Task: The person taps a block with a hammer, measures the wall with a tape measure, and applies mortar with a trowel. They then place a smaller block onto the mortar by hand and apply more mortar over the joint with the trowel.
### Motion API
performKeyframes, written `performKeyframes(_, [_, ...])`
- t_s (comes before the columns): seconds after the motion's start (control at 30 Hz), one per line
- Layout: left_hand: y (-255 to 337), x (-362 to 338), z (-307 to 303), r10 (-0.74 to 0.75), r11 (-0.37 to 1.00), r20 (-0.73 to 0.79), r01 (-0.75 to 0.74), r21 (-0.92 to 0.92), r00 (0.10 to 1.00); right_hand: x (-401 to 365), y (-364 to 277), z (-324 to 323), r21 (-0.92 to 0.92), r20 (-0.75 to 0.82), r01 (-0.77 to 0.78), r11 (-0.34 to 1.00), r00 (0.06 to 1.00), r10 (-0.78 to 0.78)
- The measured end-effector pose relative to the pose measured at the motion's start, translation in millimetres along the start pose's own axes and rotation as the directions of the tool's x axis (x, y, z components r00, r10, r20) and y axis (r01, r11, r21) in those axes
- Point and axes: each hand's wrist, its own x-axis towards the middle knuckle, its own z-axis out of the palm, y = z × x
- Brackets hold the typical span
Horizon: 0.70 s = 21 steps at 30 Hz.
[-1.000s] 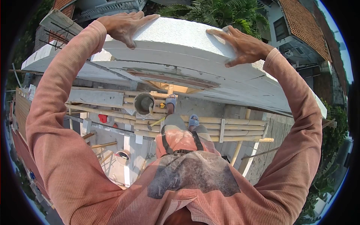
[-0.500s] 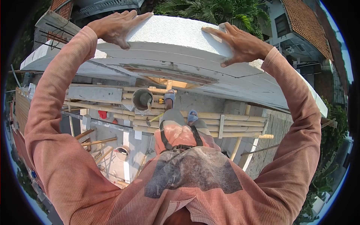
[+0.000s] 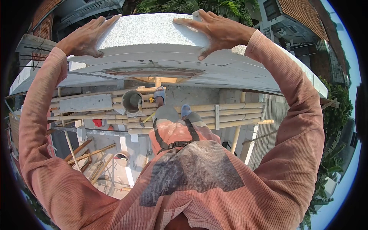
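A white aerated concrete block [image 3: 147,30] lies along the top of the wall, its rough upper face in the sun. My left hand [image 3: 82,38] grips its left end, fingers over the top and thumb down at the near edge. Toward the block's right part, my right hand [image 3: 218,30] holds it the same way, with thumb on the near side and fingers spread across the top. Below the block runs the pale wall [image 3: 230,73], where grey mortar smears show above a wooden frame [image 3: 168,80].
I stand on a bamboo scaffold [image 3: 230,122] high above the ground. A mortar bucket [image 3: 132,101] stands by my feet, with a hammer [image 3: 147,119] close to it. A grey plank [image 3: 85,102] lies to the left. Rebar [image 3: 38,55] sticks out at the wall's left end.
Both hands and the surroundings appear shifted left in view. My hands keep the same grip on the block, and the left end of the wall shows a gap beside it.
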Motion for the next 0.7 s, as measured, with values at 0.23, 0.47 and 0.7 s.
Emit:
performKeyframes(0.23, [12.6,1.7,-21.4,-0.068,0.994,0.117,0.077,-0.074,0.991,-4.6,19.3,-8.2,0.217,0.160,-0.098,0.971,0.985,0.063])
performKeyframes(0.47, [9.7,2.6,-38.9,-0.204,0.972,0.333,0.230,-0.042,0.921,-44.0,49.9,-2.0,0.138,0.136,-0.276,0.951,0.957,0.257])
performKeyframes(0.7, [63.3,-27.4,-45.5,-0.113,0.975,0.193,0.146,-0.169,0.975,-71.0,27.4,-30.8,0.059,-0.146,-0.208,0.976,0.966,0.215])
